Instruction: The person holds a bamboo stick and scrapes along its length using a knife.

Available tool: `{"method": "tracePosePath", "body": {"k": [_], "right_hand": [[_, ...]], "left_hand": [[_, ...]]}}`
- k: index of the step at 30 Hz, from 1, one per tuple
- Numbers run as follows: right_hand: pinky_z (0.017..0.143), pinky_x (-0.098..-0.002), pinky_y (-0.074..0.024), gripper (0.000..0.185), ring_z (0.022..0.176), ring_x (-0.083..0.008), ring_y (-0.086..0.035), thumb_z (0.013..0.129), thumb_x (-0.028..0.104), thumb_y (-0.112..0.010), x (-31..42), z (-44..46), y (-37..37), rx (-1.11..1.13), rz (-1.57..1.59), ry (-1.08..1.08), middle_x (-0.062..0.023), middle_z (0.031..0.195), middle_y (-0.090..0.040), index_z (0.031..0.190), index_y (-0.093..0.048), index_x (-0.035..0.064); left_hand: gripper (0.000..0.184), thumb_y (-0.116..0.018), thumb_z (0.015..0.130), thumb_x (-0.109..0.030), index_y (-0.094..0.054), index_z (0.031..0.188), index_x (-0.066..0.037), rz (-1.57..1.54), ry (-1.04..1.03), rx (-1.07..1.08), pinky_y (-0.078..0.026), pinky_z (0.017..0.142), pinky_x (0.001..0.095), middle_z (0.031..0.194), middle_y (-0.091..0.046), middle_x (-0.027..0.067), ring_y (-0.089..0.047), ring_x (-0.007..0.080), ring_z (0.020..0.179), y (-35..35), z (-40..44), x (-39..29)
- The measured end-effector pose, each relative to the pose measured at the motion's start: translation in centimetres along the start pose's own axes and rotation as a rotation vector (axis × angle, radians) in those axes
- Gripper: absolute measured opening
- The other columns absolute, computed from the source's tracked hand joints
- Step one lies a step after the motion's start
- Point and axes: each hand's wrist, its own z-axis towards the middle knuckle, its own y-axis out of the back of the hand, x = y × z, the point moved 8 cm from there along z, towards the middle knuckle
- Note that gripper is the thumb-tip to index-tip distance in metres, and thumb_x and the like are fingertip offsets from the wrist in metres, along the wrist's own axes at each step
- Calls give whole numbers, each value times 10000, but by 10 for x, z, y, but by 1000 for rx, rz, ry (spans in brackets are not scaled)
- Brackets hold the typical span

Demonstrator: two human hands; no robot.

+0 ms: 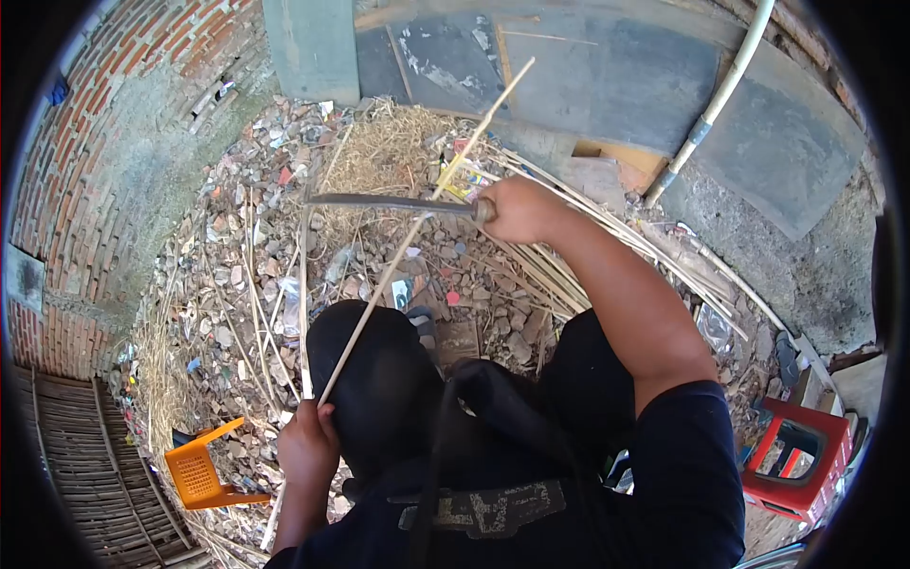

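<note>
My right hand (519, 211) is closed around the handle of a long machete (393, 202), its blade pointing left. The blade lies across a thin pale bamboo strip (379, 284), which runs from my left hand up past the blade to the upper right. At the lower left, beside my knee, my left hand (308, 441) is closed on the strip's lower end. A second upright strip (304, 303) also reaches down to my left hand; whether my fingers grip it too I cannot tell.
Bamboo strips (626, 232) lie on the rubble to the right. An orange plastic stool (197, 474) lies at lower left, a red stool (801, 460) at lower right. A brick wall (85, 190) stands left; a pipe (711, 109) leans at upper right.
</note>
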Motion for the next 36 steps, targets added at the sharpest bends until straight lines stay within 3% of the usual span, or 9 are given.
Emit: {"method": "tracePosePath", "body": {"k": [3, 7, 10, 13, 17, 24, 27, 31, 36], "right_hand": [[778, -480, -549, 231, 855, -363, -704, 776, 219, -701, 13, -15, 2, -29, 51, 25, -174, 855, -715, 970, -724, 96], [826, -479, -557, 275, 905, -379, -706, 769, 219, -696, 52, -36, 4, -7, -194, 121, -187, 903, -729, 1011, -736, 93], [846, -490, -552, 303, 933, -386, -702, 769, 240, -696, -18, -1, 4, -117, 55, 9, -194, 960, -737, 1029, -741, 91], [891, -488, -560, 304, 1019, -360, -710, 814, 236, -668, -70, 0, 24, -194, -40, -225, -173, 1060, -740, 1059, -748, 76], [906, -469, -567, 345, 1055, -351, -702, 819, 223, -655, -46, -21, 16, 42, -283, -218, -181, 1093, -732, 1139, -732, 122], [817, -496, -564, 308, 897, -401, -700, 781, 238, -698, 16, -34, 28, -107, -76, -10, -210, 904, -717, 1057, -738, 107], [804, -497, -555, 299, 876, -406, -697, 777, 241, -712, 8, -24, 23, -59, -7, 32, -220, 878, -710, 1024, -729, 74], [772, -485, -544, 280, 845, -390, -695, 786, 267, -727, -24, -13, 18, -212, -73, -40, -195, 856, -709, 967, -717, 55], [767, -478, -551, 219, 840, -361, -704, 781, 239, -728, 38, -38, 18, -86, -14, 67, -159, 803, -704, 947, -715, 96]], "left_hand": [[229, -594, 1024, -251, -544, 913, -58, -47, -9, -3, -460, 537, 576, 647, -616, 228, -627, 475, 607, 1, -4, 1], [224, -607, 1015, -228, -542, 895, -50, -58, -23, -22, -455, 528, 567, 641, -608, 225, -621, 473, 599, -1, -3, -2], [219, -614, 1011, -220, -543, 885, -56, -29, -24, -44, -454, 522, 562, 638, -602, 220, -619, 467, 593, -5, -2, 4], [222, -632, 1003, -242, -532, 909, -68, 34, -76, -62, -458, 512, 558, 645, -605, 212, -622, 454, 586, 3, -3, 3], [238, -633, 1002, -264, -515, 926, -72, 88, -70, 21, -464, 510, 557, 632, -608, 212, -626, 455, 589, 13, 2, -1], [276, -566, 1045, -288, -541, 911, -48, -243, -47, 99, -452, 552, 576, 651, -613, 235, -623, 492, 630, 6, 0, 0], [294, -554, 1051, -291, -544, 897, -40, -228, 0, 114, -449, 553, 574, 653, -610, 242, -619, 498, 632, -1, -6, -1], [292, -548, 1051, -279, -539, 892, -34, -175, -16, 60, -450, 550, 565, 644, -600, 244, -615, 497, 624, 0, -6, -4], [276, -553, 1048, -261, -536, 889, -36, -272, -32, 81, -448, 538, 556, 633, -593, 237, -612, 491, 612, -7, -7, 0]]}}
